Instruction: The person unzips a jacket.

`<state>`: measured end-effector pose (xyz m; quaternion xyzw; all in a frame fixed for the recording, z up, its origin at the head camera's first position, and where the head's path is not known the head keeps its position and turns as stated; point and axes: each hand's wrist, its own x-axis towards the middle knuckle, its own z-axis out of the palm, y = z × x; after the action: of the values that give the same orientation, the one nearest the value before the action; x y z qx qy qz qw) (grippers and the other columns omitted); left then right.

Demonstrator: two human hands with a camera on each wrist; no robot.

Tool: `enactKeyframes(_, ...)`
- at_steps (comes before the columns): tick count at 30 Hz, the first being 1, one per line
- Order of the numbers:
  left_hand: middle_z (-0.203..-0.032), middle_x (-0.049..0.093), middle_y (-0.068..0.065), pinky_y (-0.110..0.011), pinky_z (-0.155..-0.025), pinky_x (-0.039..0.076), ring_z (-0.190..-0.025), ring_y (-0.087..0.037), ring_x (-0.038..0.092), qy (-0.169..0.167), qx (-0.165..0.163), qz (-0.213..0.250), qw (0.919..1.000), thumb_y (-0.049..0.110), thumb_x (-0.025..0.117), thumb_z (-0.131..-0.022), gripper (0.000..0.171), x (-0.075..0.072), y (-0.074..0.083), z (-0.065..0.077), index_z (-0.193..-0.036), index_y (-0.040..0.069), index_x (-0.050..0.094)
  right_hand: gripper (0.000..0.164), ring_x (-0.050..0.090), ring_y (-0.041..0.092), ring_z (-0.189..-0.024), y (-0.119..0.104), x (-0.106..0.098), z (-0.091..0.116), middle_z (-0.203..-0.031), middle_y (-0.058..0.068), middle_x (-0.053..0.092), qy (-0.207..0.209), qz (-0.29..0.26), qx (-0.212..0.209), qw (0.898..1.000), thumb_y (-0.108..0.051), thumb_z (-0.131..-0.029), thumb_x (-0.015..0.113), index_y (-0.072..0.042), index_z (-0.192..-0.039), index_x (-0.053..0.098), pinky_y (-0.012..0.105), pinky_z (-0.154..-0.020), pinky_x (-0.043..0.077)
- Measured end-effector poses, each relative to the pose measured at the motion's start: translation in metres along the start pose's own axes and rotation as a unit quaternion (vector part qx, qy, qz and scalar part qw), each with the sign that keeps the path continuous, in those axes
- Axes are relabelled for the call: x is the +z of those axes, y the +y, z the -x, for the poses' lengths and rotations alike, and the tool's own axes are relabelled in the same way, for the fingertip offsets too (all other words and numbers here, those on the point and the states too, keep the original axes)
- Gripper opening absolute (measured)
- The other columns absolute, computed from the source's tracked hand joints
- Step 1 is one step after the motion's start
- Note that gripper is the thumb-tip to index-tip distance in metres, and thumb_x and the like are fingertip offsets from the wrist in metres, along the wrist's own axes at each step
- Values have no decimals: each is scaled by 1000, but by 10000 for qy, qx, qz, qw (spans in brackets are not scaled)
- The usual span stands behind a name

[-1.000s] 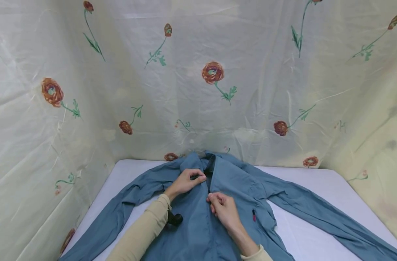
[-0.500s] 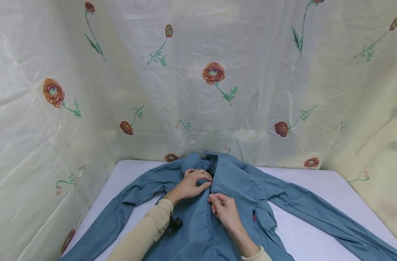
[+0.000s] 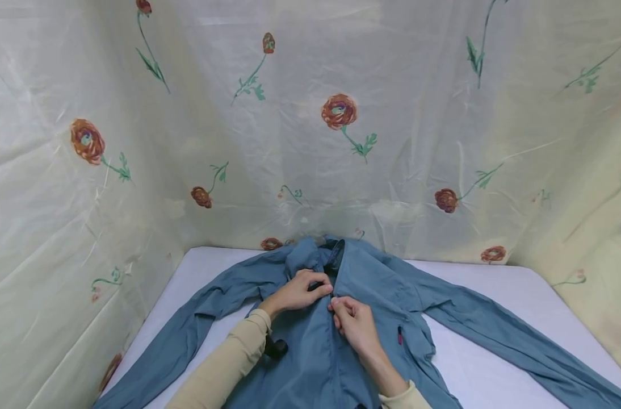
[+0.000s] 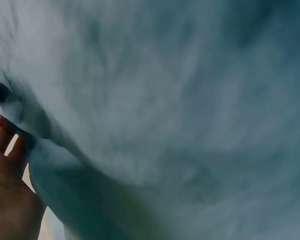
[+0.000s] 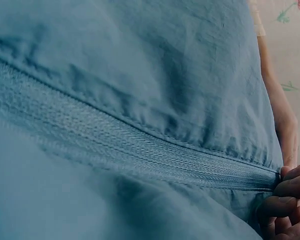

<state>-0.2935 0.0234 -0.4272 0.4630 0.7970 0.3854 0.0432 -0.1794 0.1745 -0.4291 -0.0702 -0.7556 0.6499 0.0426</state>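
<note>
A blue-grey zip-up jacket (image 3: pixel 374 281) lies front up, collar toward the back, closed below the hands and gaping at the neck. My left hand (image 3: pixel 301 291) pinches the jacket's front edge beside the opening, thumb and forefinger together; fabric fills most of the left wrist view, with the hand (image 4: pixel 10 187) at its left edge. Just below and to the right, my right hand (image 3: pixel 356 325) pinches the zipper pull, which its fingertips hide. In the right wrist view the joined zipper (image 5: pixel 155 150) runs up to the right hand's curled fingers (image 5: pixel 292 185).
Both jacket sleeves (image 3: pixel 494 329) spread out sideways over the white table (image 3: pixel 474 272). A pocket zipper tab (image 3: pixel 399 335) with red shows on the right front. A flower-printed curtain (image 3: pixel 392 187) encloses the back and sides. A black wrist device (image 3: pixel 276 347) sits under the left forearm.
My left hand has come down and right, closer to the right hand, opening briefly and pinching the edge again. The right hand has moved slightly up with the zipper pull.
</note>
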Motion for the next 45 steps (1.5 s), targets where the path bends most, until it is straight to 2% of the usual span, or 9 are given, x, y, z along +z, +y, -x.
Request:
enactKeyframes(6,-81,61,3,-27,-72,42,-71,-7,52,172,-135,483,9986,26,49,-100,20,-1,-7,-2,-87,17,62,28,39,7,-42,-3,0,2,-53,0,49,-71,31,-50,10000,-24,-97,55,-1,-87,67,20,-41,33)
enactKeyframes(13,-86,65,-1,-30,-75,43,-76,-12,55,193,-261,620,9975,27,50,-99,22,-2,-12,-3,-90,14,65,28,38,7,-42,-3,-1,4,-54,0,49,-140,0,-45,9999,-23,-97,55,0,-86,66,20,-42,34)
enactKeyframes(19,-87,63,3,-26,-76,44,-77,-9,54,193,-413,640,9969,30,50,-99,21,-4,-17,-2,-90,17,64,27,40,8,-44,-2,-1,8,-53,0,50,-171,168,24,9997,-26,-97,55,-3,-88,67,21,-43,36)
enactKeyframes(24,-88,63,2,-29,-78,44,-78,-10,55,315,-521,728,9955,27,51,-99,19,-6,-24,-1,-89,16,64,27,40,9,-43,-1,-2,12,-54,0,51,-284,263,132,9992,-27,-97,54,-5,-89,68,22,-42,36)
enactKeyframes(32,-91,65,1,-27,-81,45,-82,-10,57,363,-676,593,9953,30,52,-98,21,-9,-26,1,-90,16,66,29,36,9,-41,0,-2,17,-54,2,50,-334,186,226,9990,-27,-97,55,-2,-89,67,23,-40,33)
enactKeyframes(36,-93,66,0,-28,-82,45,-85,-10,57,340,-694,524,9956,31,52,-98,22,-11,-26,0,-92,15,66,29,35,8,-40,-4,-2,21,-54,1,50,-347,91,301,9989,-25,-97,55,-1,-90,67,22,-40,31)
enactKeyframes(42,-93,65,1,-27,-80,45,-83,-10,57,343,-629,461,9964,31,52,-98,21,-12,-29,-1,-93,17,66,27,35,8,-40,-26,-3,33,-54,2,50,-415,36,363,9985,-18,-98,53,4,-90,66,21,-41,32)
enactKeyframes(45,-93,65,-1,-28,-79,44,-82,-11,57,324,-646,475,9963,29,52,-98,21,-13,-26,1,-94,14,66,28,35,8,-40,-17,-2,31,-54,2,49,-411,36,321,9986,-21,-98,53,3,-91,66,22,-40,32)
